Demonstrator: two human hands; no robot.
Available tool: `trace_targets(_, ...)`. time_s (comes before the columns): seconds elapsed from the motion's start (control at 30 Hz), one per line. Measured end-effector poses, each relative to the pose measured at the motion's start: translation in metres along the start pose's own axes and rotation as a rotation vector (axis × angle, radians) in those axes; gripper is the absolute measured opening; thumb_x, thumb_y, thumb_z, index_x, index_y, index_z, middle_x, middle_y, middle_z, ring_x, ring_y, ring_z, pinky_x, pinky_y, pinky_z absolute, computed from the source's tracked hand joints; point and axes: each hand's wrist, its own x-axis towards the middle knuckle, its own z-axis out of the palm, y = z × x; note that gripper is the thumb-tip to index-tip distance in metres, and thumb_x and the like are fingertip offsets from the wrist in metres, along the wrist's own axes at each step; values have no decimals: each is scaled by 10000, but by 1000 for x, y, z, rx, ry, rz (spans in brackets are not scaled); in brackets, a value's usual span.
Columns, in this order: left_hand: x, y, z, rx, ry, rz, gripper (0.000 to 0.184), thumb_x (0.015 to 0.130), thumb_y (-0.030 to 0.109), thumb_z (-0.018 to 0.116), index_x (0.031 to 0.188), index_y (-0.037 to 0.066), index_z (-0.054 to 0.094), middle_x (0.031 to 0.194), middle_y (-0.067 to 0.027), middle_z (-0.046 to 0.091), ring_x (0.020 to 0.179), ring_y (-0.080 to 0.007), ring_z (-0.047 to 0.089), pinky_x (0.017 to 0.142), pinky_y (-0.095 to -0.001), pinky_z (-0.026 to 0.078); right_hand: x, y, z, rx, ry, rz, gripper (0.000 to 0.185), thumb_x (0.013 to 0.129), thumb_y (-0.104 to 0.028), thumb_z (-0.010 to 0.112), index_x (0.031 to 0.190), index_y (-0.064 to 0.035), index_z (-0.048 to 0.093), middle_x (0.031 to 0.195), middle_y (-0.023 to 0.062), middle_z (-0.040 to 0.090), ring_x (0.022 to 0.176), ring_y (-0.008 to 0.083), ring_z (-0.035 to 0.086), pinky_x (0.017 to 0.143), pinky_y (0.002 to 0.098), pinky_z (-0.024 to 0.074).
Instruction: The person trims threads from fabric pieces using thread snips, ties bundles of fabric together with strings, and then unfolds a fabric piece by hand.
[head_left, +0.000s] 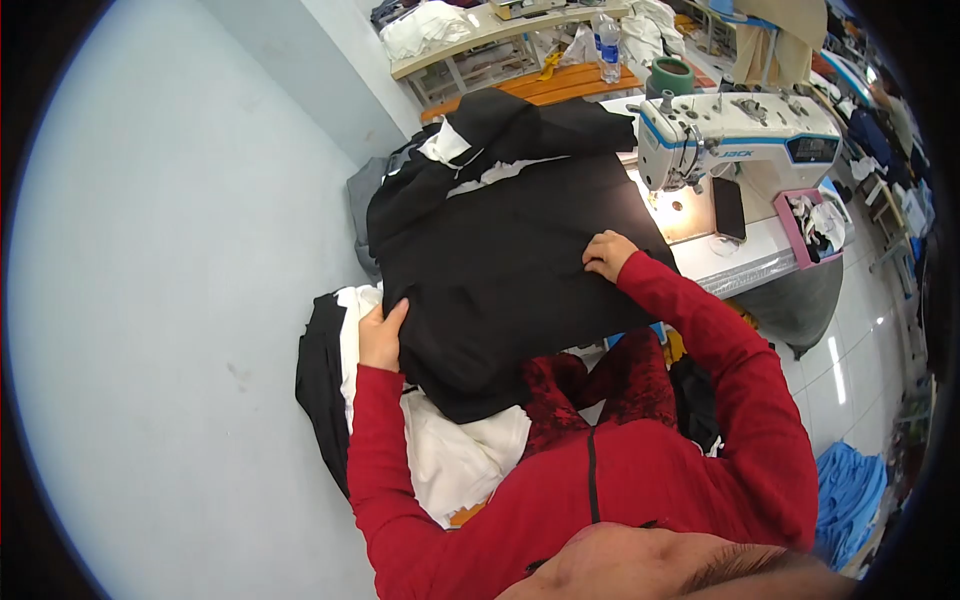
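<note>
Black fabric [510, 250] lies spread over the sewing table and hangs over its front edge toward my lap. At its left edge, my left hand [382, 335] grips the cloth between thumb and fingers. My right hand [608, 255] rests on the right part of the cloth, fingers pinched together on its surface. The sewing machine [740, 140] stands just beyond that hand, its lamp lighting the needle area. White fabric [455, 450] hangs below the black cloth, and more black and white cloth [325, 375] hangs beside my left hand.
A phone [729, 209] lies beside the machine bed, near a pink box [812, 228] of scraps. Behind stand a green pot [670, 77] and a water bottle [608, 50]. A pale wall [190, 300] borders the left side. Blue cloth [850, 500] lies at lower right.
</note>
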Motion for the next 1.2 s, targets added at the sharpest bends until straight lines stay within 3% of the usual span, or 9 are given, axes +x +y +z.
trace_targets(0.07,0,6,-2,-168,1,-18,221,862,108,578,1008,-53,616,928,-93,649,813,-156,613,727,-256,481,16,16,-1,156,5,62,142,700,-194,690,780,-96,626,784,109,631,809,300,609,715,380,478)
trace_targets(0.17,-1,38,2,-286,-27,-69,222,871,110,572,1038,-34,598,942,-104,647,814,-170,625,738,-264,497,44,36,-5,230,468,539,124,773,-158,618,859,-70,604,795,155,632,798,327,616,731,386,477)
trace_targets(0.3,6,73,10,-345,-155,-69,235,874,117,559,1034,-55,580,973,-127,636,833,-188,625,742,-280,500,41,-11,-34,-10,831,65,361,782,-122,643,1104,-24,513,1083,144,564,1007,275,549,844,345,441)
trace_targets(0.43,7,117,42,-388,-183,-11,264,879,121,543,1066,-64,541,972,-130,631,821,-191,627,734,-286,502,3,-98,-9,1337,186,172,649,721,-181,735,1270,-74,405,1222,76,479,1152,211,450,975,361,365)
trace_targets(0.57,11,153,68,-602,-210,82,201,888,109,518,1012,-47,540,923,-132,633,787,-214,636,701,-305,517,-27,-129,69,2022,6,251,852,700,-324,765,1379,-133,286,1310,67,401,1230,208,362,1001,372,328)
trace_targets(0.7,12,191,75,-729,-214,145,198,906,113,469,1041,-20,525,964,-143,627,838,-253,632,748,-351,523,-51,-146,95,2213,-103,331,856,752,-350,719,1411,-150,210,1387,43,290,1264,206,289,1036,382,251)
trace_targets(0.83,4,221,81,-802,-237,298,206,916,99,430,1056,-14,530,1017,-151,619,898,-268,624,773,-376,526,-55,-159,115,2340,-133,387,802,739,-411,716,1373,-188,278,1287,30,412,1203,221,380,1025,396,278)
trace_targets(1.0,3,241,81,-689,-105,515,187,912,79,431,1009,-36,542,979,-145,631,871,-259,632,752,-367,530,-59,-183,75,2536,-547,401,1065,642,-714,574,1392,-78,166,1308,210,376,1228,390,372,1003,559,325)
trace_targets(1.2,-3,242,83,-719,-92,584,172,908,75,440,985,-31,552,945,-136,639,820,-248,637,717,-358,527,-39,-227,72,2390,-841,363,1126,676,-724,526,1412,-17,50,1385,221,290,1268,345,342,1011,531,324)
